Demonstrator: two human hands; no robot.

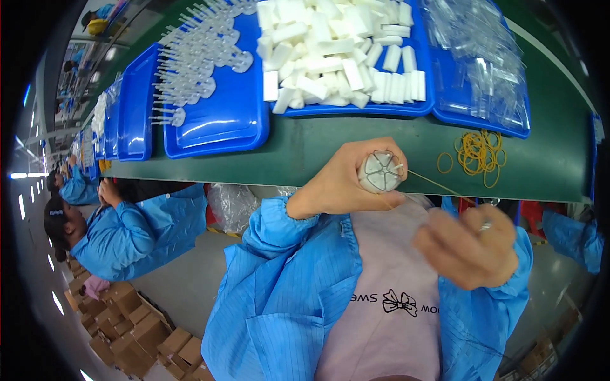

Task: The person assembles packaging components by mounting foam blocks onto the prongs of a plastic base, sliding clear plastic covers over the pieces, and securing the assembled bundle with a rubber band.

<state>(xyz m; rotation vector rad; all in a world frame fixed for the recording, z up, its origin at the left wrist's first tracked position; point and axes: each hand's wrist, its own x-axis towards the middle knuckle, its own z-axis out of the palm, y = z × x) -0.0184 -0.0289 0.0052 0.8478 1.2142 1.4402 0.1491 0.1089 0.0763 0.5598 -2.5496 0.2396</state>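
Gripping a round bundle of clear plastic pieces (pixel 380 171), the left hand (pixel 343 184) is curling its fingers around the bundle and holding it just off the near edge of the dark green worktop (pixel 318 152). A thin yellow rubber band (pixel 438 183) is stretching taut from the bundle toward the right hand (pixel 467 244), which is blurring with motion below the worktop edge; it is probably pinching the band's far end, but the blur is hiding whether the fingers are clenching.

On the worktop, blue plastic trays are sitting side by side along the far side. One blue tray (pixel 356 109) is carrying a heap of white foam blocks (pixel 337 47), another blue tray (pixel 222 127) to its left is carrying rows of clear plastic applicators (pixel 197 57), and a third blue tray (pixel 483 120) on the right is carrying clear plastic bags (pixel 476 51). A loose pile of yellow rubber bands (pixel 480 152) is lying on the bare green surface near the bundle, right of it.

Between the trays and the near edge a bare green strip is running across the worktop. To the left, another person in a blue coat (pixel 127 235) is sitting at the same line, and brown cardboard boxes (pixel 133 330) are crowding the grey floor (pixel 184 279) behind them. More blue trays are receding along the line at far left.
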